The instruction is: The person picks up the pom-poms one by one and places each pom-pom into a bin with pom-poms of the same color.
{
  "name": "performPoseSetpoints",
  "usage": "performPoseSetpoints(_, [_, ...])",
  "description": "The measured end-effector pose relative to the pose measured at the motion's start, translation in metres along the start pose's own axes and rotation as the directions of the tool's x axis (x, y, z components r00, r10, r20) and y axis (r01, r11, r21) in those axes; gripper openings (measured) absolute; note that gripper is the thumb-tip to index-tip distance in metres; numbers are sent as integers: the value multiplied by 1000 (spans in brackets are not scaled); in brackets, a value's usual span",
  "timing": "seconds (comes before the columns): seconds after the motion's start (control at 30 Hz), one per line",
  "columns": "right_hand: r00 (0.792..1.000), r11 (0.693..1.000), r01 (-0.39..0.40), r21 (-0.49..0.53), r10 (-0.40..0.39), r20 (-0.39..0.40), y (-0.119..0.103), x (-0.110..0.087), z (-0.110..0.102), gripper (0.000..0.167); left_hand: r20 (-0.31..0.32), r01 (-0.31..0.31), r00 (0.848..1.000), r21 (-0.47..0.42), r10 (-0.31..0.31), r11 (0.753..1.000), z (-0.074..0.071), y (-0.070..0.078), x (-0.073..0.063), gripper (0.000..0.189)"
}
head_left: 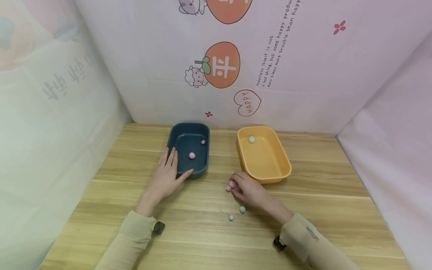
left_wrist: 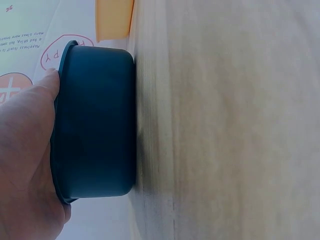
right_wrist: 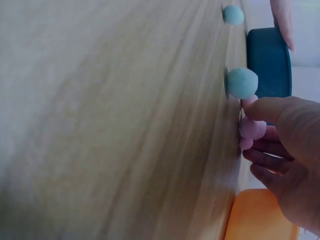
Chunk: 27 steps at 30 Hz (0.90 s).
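Note:
My left hand (head_left: 164,178) rests on the near left corner of a dark blue tray (head_left: 191,128), its fingers straight and spread over the rim. Inside that tray lie a pink ball (head_left: 192,155) and a smaller pink ball (head_left: 203,142). On the table, my right hand (head_left: 251,190) pinches a pink ball (right_wrist: 252,128) between thumb and fingers. Smaller pink balls touch or sit close to it, one of them (right_wrist: 245,143) below the fingertips and another partly hidden by the thumb. Nearer me lie a pale green ball (head_left: 242,209) and a smaller green one (head_left: 231,218).
A yellow tray (head_left: 288,168) stands right of the blue one, just beyond my right hand, with a pale green ball (head_left: 251,139) inside. The wooden table (head_left: 189,240) ends at a printed cloth wall (head_left: 152,93) behind, with more white cloth at both sides.

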State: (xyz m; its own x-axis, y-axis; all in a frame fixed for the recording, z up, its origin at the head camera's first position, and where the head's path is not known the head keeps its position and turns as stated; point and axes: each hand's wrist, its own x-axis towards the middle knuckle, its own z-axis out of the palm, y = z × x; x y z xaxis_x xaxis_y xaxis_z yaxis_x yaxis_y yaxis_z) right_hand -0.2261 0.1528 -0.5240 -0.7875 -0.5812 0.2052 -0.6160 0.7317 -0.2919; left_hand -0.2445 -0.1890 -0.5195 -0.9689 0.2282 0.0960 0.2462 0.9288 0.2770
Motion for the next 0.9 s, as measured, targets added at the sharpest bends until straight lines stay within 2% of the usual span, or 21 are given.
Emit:
performPoseSetpoints(0.2, [1000, 999, 15, -31, -15, -22, 3, 1, 3, 19, 0, 1, 1000, -2, -1, 1000, -1, 1, 0, 109])
performPoseSetpoints(0.67, [998, 999, 39, 1, -39, -53, 0, 4, 1, 20, 3, 7, 1000, -14, -7, 1000, -1, 1, -1, 109])
performPoseSetpoints(0.9, [981, 991, 137, -6, -137, -135, -3, 7, -1, 20, 4, 8, 1000, -13, -8, 1000, -1, 1, 0, 110])
